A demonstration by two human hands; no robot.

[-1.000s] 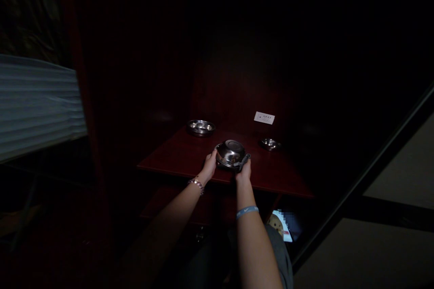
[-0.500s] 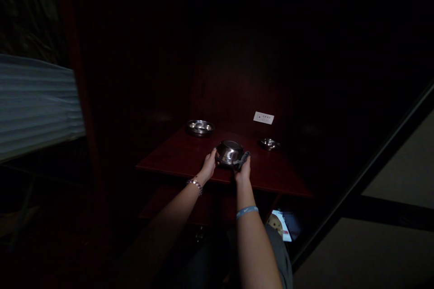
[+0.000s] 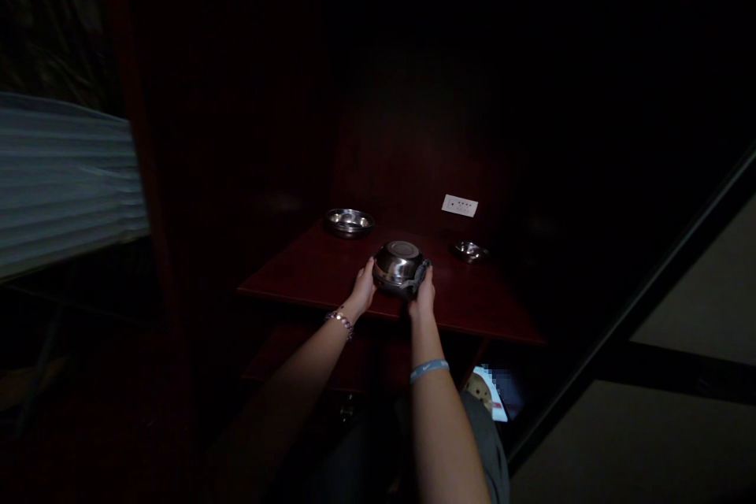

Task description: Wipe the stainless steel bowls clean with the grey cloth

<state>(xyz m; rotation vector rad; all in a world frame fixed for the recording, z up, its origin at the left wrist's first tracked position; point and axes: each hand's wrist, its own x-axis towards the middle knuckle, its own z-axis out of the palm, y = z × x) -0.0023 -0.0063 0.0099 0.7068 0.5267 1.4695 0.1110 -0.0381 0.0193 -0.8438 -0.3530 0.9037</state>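
A shiny steel bowl (image 3: 397,261), turned bottom up, is held between my two hands over the front part of the dark red desk (image 3: 307,283). My left hand (image 3: 365,286) grips its left side, fingers mostly hidden behind it. At the bowl's right side, my right hand (image 3: 424,291) presses a grey cloth (image 3: 420,273) against the rim. Two other steel bowls lie on the desk: a wider, shallow one (image 3: 349,223) at the back left and a smaller one (image 3: 470,252) at the right.
A white socket plate (image 3: 460,205) is fixed to the dark back panel. Below the desk on the right, a lit screen (image 3: 494,402) shows beside my leg. Pale pleated fabric (image 3: 71,181) hangs at the left. A dark slanted edge (image 3: 638,307) runs along the right.
The bowl has shifted slightly left and tilted a little. My right hand and the cloth have moved up slightly along its right side. The other bowls have stayed put.
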